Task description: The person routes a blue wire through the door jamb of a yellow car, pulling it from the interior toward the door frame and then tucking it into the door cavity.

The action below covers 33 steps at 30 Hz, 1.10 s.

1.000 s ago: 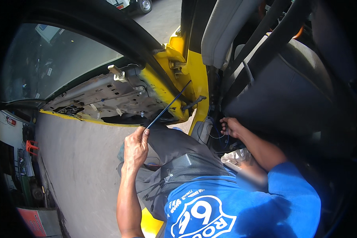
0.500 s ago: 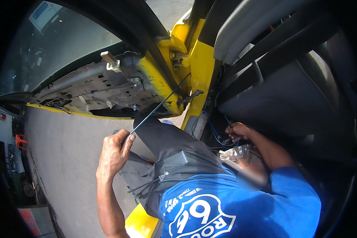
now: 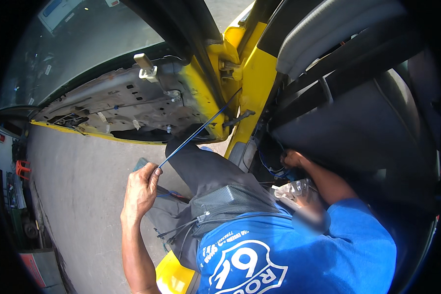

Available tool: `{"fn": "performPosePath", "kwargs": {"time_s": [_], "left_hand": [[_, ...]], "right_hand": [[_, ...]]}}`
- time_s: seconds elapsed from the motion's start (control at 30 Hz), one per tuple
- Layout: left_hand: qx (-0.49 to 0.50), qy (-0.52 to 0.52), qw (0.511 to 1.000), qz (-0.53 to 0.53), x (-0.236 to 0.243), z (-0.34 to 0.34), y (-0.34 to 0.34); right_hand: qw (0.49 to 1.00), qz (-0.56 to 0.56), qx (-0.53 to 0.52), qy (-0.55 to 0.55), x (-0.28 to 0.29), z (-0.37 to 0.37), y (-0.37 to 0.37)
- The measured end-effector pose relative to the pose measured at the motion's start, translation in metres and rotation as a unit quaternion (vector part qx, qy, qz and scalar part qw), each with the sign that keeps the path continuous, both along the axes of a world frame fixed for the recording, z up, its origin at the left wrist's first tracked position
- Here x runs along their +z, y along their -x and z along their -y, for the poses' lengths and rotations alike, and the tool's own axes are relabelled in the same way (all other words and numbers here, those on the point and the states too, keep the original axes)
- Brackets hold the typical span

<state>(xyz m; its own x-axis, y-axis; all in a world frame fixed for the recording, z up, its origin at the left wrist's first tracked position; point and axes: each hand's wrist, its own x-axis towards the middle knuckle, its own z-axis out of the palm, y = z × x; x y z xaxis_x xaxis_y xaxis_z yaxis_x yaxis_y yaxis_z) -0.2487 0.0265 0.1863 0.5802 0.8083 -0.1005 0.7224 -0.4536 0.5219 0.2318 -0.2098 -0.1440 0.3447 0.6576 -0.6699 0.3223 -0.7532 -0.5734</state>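
My left hand (image 3: 143,183) is closed round a thin blue cable (image 3: 188,140), which runs up taut to the yellow hinge area beside the open car door (image 3: 137,103). The door's inner metal is bare, with holes and clips. My right hand (image 3: 293,159) is curled in the shade at the foot of the yellow pillar (image 3: 255,73), among several loose wires (image 3: 269,166); what its fingers hold is too dark to make out. A crumpled silvery piece (image 3: 294,188) lies just below that hand.
The dark seat (image 3: 357,122) and straps (image 3: 328,68) fill the right. My legs (image 3: 201,171) are under the door's edge on grey pavement (image 3: 73,196). A yellow panel (image 3: 174,274) lies low beside me. An orange chair (image 3: 23,169) and clutter stand far left.
Compared with a second ago, my left hand is farther left with the cable still in it. My right hand is a little farther right and deeper in shade. The whole view has shifted slightly.
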Motion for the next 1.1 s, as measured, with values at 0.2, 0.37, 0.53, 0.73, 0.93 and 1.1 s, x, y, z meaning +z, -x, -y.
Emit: {"fn": "performPosePath", "kwargs": {"time_s": [0.2,0.37,0.53,0.73,0.93,1.1], "left_hand": [[-0.015,0.037,0.998,-0.045,-0.018,-0.009,0.005],[-0.069,0.109,0.992,-0.004,-0.027,-0.003,-0.023],[-0.096,0.147,0.984,-0.013,-0.018,0.001,-0.06],[-0.055,0.097,0.993,0.033,0.014,-0.003,-0.049],[-0.026,0.017,0.999,0.044,0.018,0.0,-0.039],[0.0,-0.124,0.992,-0.023,-0.01,-0.011,-0.01]], "right_hand": [[0.998,0.028,0.046,-0.024,0.036,0.009,0.011],[0.991,0.07,0.098,0.059,0.065,-0.003,0.02],[0.983,0.119,0.073,0.119,0.067,-0.006,0.02],[0.913,0.286,0.265,0.121,0.097,-0.018,0.03],[0.942,-0.167,0.083,-0.278,0.166,-0.102,0.1],[0.932,0.151,0.329,-0.02,0.122,-0.116,0.064]]}}
